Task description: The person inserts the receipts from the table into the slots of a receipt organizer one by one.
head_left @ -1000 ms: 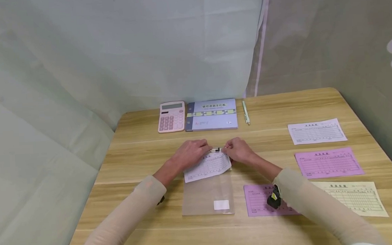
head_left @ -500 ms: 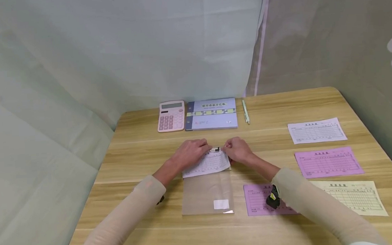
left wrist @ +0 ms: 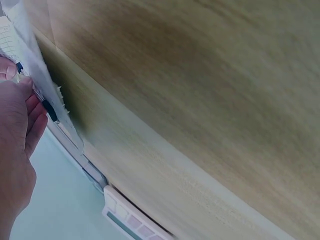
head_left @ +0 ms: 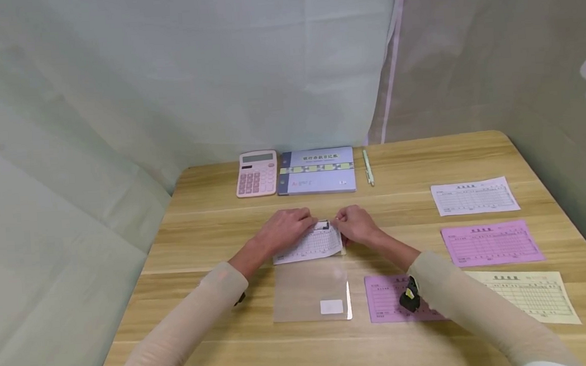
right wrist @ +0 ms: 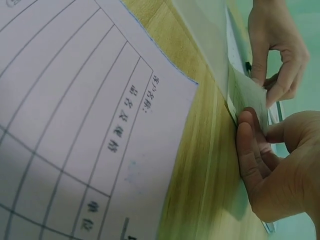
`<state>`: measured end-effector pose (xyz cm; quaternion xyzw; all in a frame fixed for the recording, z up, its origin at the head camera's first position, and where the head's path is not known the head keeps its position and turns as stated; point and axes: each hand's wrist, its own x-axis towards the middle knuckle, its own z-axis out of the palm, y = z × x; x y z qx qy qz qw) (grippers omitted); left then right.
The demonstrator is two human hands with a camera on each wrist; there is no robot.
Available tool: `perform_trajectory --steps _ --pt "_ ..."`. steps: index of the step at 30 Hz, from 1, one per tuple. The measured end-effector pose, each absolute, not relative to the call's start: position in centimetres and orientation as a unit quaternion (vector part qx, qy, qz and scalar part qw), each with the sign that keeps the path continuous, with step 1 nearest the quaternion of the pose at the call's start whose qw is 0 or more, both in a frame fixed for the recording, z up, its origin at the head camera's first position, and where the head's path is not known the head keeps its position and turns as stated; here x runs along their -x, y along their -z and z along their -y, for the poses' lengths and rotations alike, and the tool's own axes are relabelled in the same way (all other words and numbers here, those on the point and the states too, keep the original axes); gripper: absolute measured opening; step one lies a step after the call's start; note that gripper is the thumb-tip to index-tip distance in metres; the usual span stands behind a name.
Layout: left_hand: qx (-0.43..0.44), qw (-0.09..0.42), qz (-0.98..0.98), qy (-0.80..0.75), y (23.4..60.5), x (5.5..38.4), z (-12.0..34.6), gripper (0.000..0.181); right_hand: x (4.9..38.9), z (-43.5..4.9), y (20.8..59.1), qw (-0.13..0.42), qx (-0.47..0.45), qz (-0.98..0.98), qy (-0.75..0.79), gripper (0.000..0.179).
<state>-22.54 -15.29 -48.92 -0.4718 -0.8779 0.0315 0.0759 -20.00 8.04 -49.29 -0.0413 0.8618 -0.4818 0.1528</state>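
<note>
A white printed form lies over the upper part of a clear plastic file folder with a white label. At the form's top edge is a small dark-and-white clip, partly hidden by fingers and paper. My left hand pinches the upper left of the form. My right hand pinches the upper right corner, thumb above and fingers underneath in the right wrist view. A pale yellowish slip shows between both hands there. Dark clip parts stand by the left fingers in the left wrist view.
A pink calculator, a blue ledger book and a pale green pen lie along the back. At right are a white form, a purple form, a yellow form and another purple form under the right forearm.
The white form's lower edge has shifted up and slightly left, uncovering more of the folder. Glare on the folder's right edge has changed. Both hands stay in nearly the same place.
</note>
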Motion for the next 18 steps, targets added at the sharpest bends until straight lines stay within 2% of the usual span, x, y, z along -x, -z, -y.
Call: perform_trajectory --steps 9,18 --pt "0.469 0.067 0.880 -0.028 48.89 22.68 15.26 0.028 20.17 -8.44 48.91 0.196 0.049 -0.851 0.485 0.021" --pt "0.506 0.105 0.848 -0.122 49.28 22.49 15.23 0.031 20.06 -8.42 48.89 0.189 0.055 -0.856 0.479 0.021"
